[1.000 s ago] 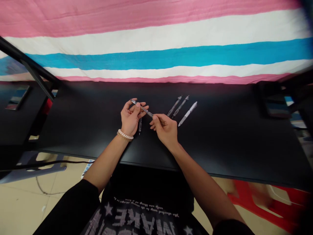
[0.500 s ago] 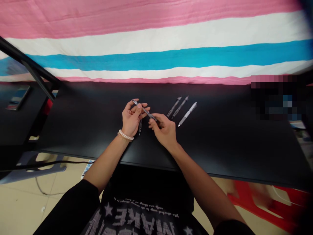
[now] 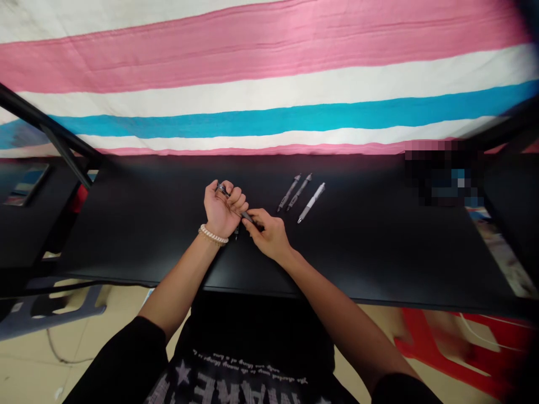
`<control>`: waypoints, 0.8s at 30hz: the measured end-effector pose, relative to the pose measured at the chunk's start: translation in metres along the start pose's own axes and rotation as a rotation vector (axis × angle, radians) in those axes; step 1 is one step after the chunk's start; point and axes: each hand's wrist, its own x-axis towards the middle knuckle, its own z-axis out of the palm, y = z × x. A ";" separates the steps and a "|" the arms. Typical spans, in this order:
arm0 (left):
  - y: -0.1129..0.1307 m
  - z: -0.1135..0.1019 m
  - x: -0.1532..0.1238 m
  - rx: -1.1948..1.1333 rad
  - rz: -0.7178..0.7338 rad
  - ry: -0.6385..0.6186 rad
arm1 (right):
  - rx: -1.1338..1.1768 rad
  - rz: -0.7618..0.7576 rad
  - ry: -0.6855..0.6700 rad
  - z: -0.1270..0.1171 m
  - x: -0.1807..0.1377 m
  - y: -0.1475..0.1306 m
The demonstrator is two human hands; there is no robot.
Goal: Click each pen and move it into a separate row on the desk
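My left hand, a white coiled band at its wrist, is turned palm up with its fingers curled around a pen. The pen slants down to the right, and my right hand pinches its lower end. My fingers cover most of its middle. Another dark pen lies on the black table, partly hidden behind my left hand. To the right of my hands rest two grey-and-black pens, side by side, and a white pen with a grey grip.
A striped pink, white and blue cloth hangs along the back of the black table. Black metal posts stand at the left. A flat booklet lies at far left. Below right is a red stool.
My left fingers have closed around the pen, where before they were more spread with the thumb on it. My right hand still holds the lower end. The camera view has shifted slightly.
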 end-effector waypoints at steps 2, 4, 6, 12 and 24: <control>0.000 0.002 0.004 -0.044 -0.013 -0.001 | -0.007 -0.028 0.001 0.000 0.000 0.000; -0.001 0.004 0.009 -0.065 -0.030 -0.026 | 0.011 -0.025 0.022 -0.001 0.000 0.000; -0.002 0.006 0.013 -0.056 -0.042 -0.074 | 0.029 0.004 0.056 -0.002 0.000 0.000; -0.006 -0.001 0.018 0.189 0.009 -0.155 | -0.111 -0.026 0.099 -0.002 0.000 -0.001; 0.000 -0.036 0.021 1.609 0.466 -0.016 | -0.839 0.074 0.525 -0.051 0.010 0.022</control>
